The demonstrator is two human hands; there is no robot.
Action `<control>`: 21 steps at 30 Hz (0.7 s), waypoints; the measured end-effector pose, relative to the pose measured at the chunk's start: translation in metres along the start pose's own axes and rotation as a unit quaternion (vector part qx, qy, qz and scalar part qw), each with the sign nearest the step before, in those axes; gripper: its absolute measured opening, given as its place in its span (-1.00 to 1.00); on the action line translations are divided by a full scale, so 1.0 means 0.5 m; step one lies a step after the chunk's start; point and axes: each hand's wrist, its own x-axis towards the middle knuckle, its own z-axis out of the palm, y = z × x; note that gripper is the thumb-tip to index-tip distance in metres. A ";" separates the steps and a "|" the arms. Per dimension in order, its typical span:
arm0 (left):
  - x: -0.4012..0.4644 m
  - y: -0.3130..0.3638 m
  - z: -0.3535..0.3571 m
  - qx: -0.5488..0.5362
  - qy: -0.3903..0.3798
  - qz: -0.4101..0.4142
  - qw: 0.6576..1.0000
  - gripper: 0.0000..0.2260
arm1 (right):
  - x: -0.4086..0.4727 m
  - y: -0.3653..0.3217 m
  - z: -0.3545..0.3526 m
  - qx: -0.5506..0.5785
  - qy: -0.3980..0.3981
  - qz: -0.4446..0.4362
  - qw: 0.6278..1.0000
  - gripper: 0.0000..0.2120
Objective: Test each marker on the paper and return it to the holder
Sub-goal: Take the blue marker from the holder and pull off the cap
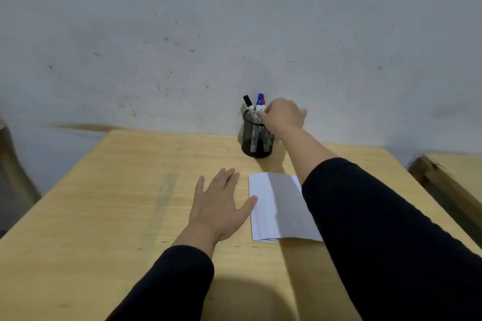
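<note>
Here the right hand (283, 114) reaches to the black mesh holder (257, 138) at upper centre of the frame, its grip closed around the blue-capped marker (260, 101) standing inside beside a black-capped marker (248, 104). The left hand (219, 203) lies flat and open on the wooden worktop (117, 203), holding nothing, its thumb touching the left edge of the white paper (276, 206) at centre frame.

Right hand (283, 114) closed around blue marker (260, 100) in mesh holder (257, 139); black marker (248, 103) alongside. Left hand (218, 202) flat on table (104, 203), thumb touching paper (276, 206).
</note>
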 end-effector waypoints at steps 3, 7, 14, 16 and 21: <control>0.005 -0.003 0.002 0.016 0.004 0.006 1.000 -0.33 | 0.002 -0.014 0.002 -0.026 -0.016 0.029 0.999 -0.62; 0.003 -0.003 0.003 0.010 0.004 0.007 1.000 -0.33 | -0.003 -0.023 0.013 0.001 -0.016 0.056 0.998 -0.63; 0.001 -0.003 0.006 0.023 0.004 0.010 1.000 -0.33 | 0.001 -0.039 -0.031 0.096 0.006 0.018 0.995 -0.90; -0.002 -0.001 0.003 0.034 0.007 0.010 0.999 -0.32 | 0.004 -0.041 -0.019 0.070 -0.026 0.006 0.997 -0.82; 0.006 -0.001 0.008 0.038 0.014 0.005 0.999 -0.32 | 0.007 -0.052 0.027 0.039 -0.025 0.024 0.999 -0.77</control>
